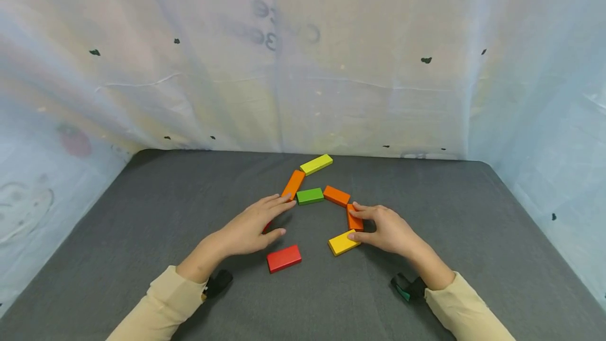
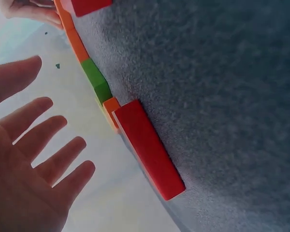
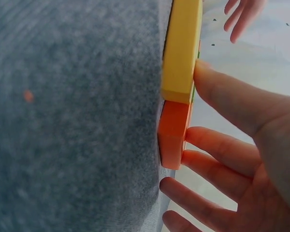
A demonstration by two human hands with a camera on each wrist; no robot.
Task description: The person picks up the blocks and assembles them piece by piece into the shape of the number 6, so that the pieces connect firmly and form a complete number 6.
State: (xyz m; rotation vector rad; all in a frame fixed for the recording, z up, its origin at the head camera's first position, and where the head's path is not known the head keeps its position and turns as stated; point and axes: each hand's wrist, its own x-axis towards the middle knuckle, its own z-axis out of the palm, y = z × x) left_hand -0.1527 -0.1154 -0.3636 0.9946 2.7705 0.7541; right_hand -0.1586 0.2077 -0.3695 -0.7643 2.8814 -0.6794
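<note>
My left hand (image 1: pixel 253 225) hovers with loosely spread fingers over a red block that it mostly hides in the head view. That red block (image 2: pixel 150 150) lies clear of the palm in the left wrist view. With its thumb, my right hand (image 1: pixel 390 228) touches a yellow block (image 1: pixel 343 243). Its other fingers rest by an upright-running orange block (image 1: pixel 355 220), which meets the yellow one end to corner. A second orange block (image 1: pixel 336 196), a green block (image 1: pixel 310 196), a left orange block (image 1: pixel 293 184) and a yellow-green block (image 1: pixel 316 164) continue the bent row.
A separate red block (image 1: pixel 284 259) lies on the grey tabletop (image 1: pixel 312 309), nearer than the row and right of the left wrist. Pale translucent sheeting (image 1: pixel 360 109) hangs behind the table and at both sides.
</note>
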